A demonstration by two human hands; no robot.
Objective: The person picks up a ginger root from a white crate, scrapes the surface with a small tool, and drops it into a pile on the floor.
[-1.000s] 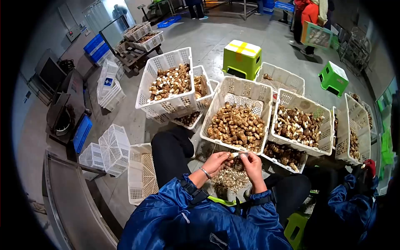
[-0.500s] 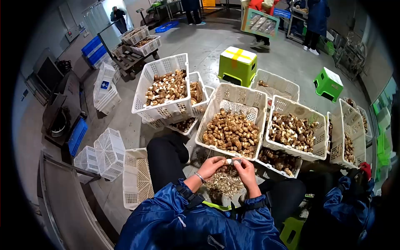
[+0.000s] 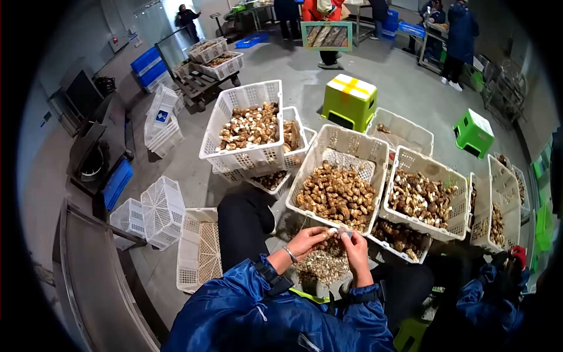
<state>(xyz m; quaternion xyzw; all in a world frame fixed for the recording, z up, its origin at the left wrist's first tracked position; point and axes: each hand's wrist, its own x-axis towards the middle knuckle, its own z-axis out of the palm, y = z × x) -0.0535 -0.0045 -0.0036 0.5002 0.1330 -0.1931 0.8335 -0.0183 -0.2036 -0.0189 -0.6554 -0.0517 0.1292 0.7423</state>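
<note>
My left hand (image 3: 309, 242) is closed round a small mushroom (image 3: 332, 232) with a pale end, just in front of the near rim of a white crate (image 3: 337, 130) of brown mushrooms. Close beside it, the fingers of my right hand (image 3: 354, 246) pinch a small grey object (image 3: 346, 233), perhaps a blade; its shape is too small to tell. Below both hands lies a heap of pale trimmings (image 3: 319, 268) between my knees.
More mushroom crates stand left (image 3: 240, 154) and right (image 3: 425, 226). Beyond are a green stool (image 3: 349, 102) and another (image 3: 474, 134). An empty crate (image 3: 189, 252) lies by my left leg. A co-worker's sleeve (image 3: 489, 293) is at right; a person (image 3: 328, 56) carries a framed tray.
The view has shifted, so the crates appear farther right and slightly lower. The person with the framed tray has moved left. Both hands remain close together at the mushroom.
</note>
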